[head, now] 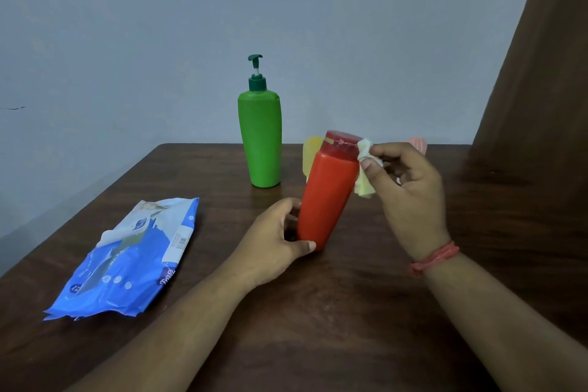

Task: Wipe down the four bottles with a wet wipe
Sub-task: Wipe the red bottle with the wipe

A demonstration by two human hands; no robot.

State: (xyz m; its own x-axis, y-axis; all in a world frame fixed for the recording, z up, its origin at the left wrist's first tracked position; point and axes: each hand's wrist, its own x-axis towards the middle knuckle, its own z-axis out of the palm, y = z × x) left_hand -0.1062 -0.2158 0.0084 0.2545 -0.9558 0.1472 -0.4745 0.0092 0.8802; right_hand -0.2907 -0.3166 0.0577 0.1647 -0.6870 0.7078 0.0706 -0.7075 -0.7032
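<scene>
Left hand (273, 248) grips the tilted red bottle (329, 191) low; right hand (404, 188) pinches the wipe (366, 153) at its cap. Smooth plastic, likely light, slippery when wet.

Red bottle (327, 197), green pump bottle (260, 140), blue-and-white wipes pack (133, 258), dark brown table (318, 312).

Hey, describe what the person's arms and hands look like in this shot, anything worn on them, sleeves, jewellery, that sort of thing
Both forearms are bare, with no sleeves in view. The right hand has a red thread band wound several times around its wrist. The left hand and its wrist show nothing worn: no watch, glove or band. No rings can be seen on the fingers that show.
</scene>
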